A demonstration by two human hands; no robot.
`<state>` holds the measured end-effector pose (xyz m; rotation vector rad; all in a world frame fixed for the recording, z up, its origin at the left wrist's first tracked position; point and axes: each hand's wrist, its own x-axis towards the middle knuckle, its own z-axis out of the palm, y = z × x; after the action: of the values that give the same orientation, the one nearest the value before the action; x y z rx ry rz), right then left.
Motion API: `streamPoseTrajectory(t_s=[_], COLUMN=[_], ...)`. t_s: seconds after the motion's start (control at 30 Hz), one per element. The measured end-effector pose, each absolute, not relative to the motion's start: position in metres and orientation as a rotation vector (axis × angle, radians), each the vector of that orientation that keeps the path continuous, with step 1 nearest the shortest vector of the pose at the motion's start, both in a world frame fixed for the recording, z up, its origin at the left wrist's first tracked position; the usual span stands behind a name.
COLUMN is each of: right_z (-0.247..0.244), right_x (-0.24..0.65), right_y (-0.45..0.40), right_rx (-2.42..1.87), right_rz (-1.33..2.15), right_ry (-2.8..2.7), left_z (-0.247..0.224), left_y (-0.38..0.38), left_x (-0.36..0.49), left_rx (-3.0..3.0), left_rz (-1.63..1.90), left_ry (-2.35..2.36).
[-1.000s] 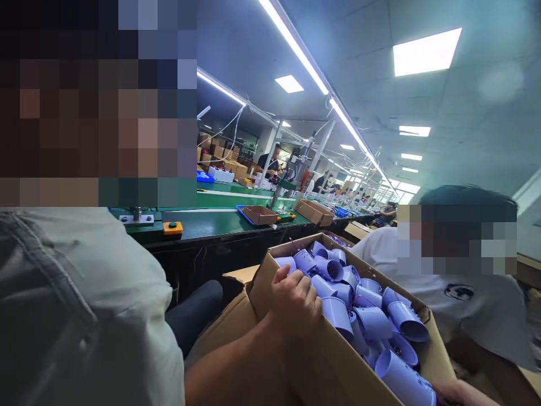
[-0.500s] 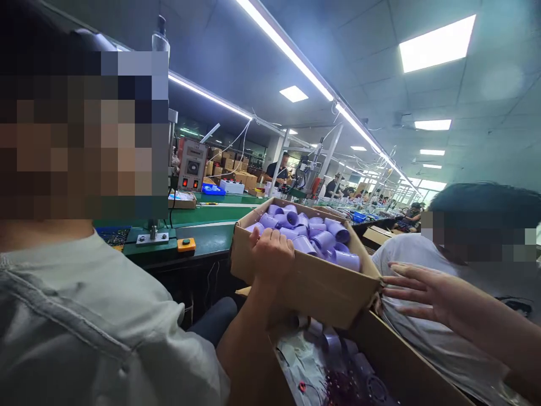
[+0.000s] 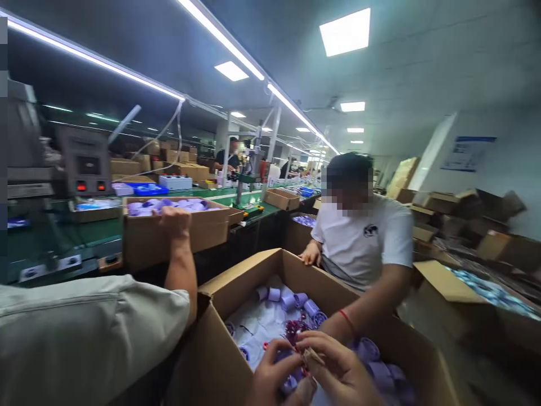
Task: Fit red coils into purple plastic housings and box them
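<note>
Over a large cardboard box (image 3: 249,270), my left hand (image 3: 274,372) and my right hand (image 3: 338,366) are close together, fingers bent inward and tips nearly meeting. Beige wrapping shows at the fingertips; whatever may be pinched between them I cannot make out. Below them inside the box lie purple plastic cups (image 3: 288,299), a white plastic sheet (image 3: 262,324) and a heap of small dark red parts (image 3: 293,330). A co-worker's arm with a red wrist cord reaches into the box, its hand hidden behind mine.
At left, another person's hand (image 3: 175,223) grips a smaller carton (image 3: 198,231) of purple parts by the green bench (image 3: 91,231). A person in a white shirt (image 3: 355,242) stands across the large box. Open cartons (image 3: 469,304) crowd the right side.
My view has swung right. The carton of purple cups has moved left towards the bench in the other person's hand. My right hand, outstretched beside it before, is now drawn in with my left.
</note>
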<state>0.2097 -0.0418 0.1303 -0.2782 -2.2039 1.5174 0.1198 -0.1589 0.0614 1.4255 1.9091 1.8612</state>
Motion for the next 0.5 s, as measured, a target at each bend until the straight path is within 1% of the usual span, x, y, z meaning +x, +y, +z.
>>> streamPoseTrajectory(t_s=[0.27, 0.4, 0.5], right_z=[0.120, 0.107, 0.104], right_x=[0.239, 0.236, 0.234], right_y=[-0.031, -0.026, -0.027], right_rx=[-0.336, -0.488, -0.566], right_rz=[1.674, 1.747, 1.725], right_ry=[-1.866, -1.590, -1.379], left_z=[0.084, 0.085, 0.077], left_y=[-0.130, -0.124, -0.119], left_x=[0.118, 0.125, 0.129], left_rx=[1.696, 1.788, 1.846], left_rz=[1.654, 1.511, 1.447], left_ry=[1.829, 1.807, 1.789])
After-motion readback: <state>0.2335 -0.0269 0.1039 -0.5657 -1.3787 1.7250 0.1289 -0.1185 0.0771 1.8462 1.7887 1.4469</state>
